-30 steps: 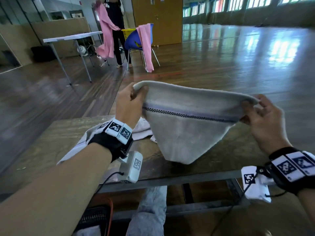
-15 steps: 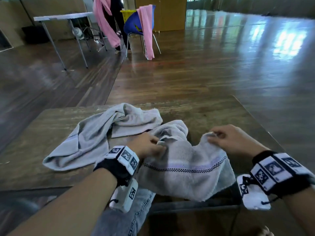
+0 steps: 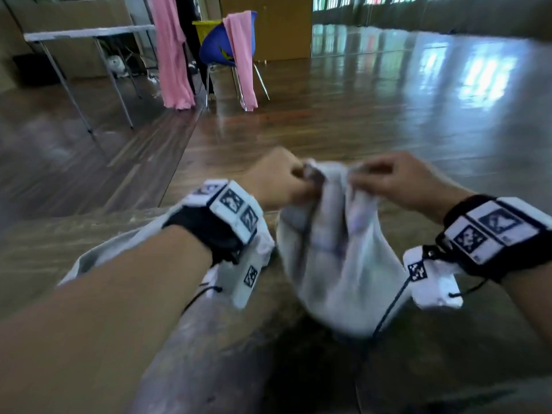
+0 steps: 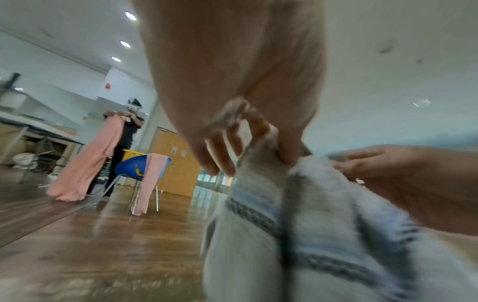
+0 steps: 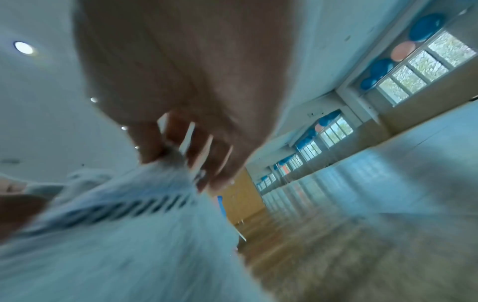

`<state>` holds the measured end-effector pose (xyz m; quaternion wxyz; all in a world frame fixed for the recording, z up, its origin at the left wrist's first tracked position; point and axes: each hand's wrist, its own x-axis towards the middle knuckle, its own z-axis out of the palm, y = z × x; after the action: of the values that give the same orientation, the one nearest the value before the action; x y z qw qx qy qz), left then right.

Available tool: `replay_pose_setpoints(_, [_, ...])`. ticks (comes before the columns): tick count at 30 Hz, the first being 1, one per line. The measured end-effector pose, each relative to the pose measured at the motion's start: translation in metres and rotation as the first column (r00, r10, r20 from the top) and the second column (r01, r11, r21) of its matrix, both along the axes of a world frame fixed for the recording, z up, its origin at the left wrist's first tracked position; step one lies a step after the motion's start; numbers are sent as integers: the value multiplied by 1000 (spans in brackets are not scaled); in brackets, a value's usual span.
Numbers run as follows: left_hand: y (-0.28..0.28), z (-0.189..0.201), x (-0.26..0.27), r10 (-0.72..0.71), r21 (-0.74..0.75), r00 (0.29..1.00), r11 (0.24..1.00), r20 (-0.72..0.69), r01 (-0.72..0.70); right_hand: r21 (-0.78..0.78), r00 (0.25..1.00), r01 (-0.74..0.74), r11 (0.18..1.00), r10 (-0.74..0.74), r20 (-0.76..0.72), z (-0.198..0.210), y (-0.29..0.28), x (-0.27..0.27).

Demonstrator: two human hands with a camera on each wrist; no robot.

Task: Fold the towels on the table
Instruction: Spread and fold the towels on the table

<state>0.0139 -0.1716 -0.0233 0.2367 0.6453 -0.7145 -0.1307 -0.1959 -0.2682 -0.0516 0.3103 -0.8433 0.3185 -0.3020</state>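
Two hands now hold one pale grey towel's top edge bunched close together, lifted off the bench.

Head view: half a second ago your grey terry towel with the dark checked stripe lay on the wooden bench; now it hangs clear of it, your left hand and right hand nearly touching, so the corners look to be meeting for a fold. A second pale grey towel lies on the bench under your left forearm, unfolded. Left wrist view: your left fingers and thumb pinch a towel corner, the stripe hanging below. Right wrist view: blurred, but your right fingers curl onto the gathered edge. You likely lay it down doubled next.
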Motion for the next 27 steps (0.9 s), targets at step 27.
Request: replay_pose_setpoints(27, [47, -127, 70, 329, 109, 933, 932, 142, -345, 138, 870, 239, 961, -149, -471, -73, -38, -73])
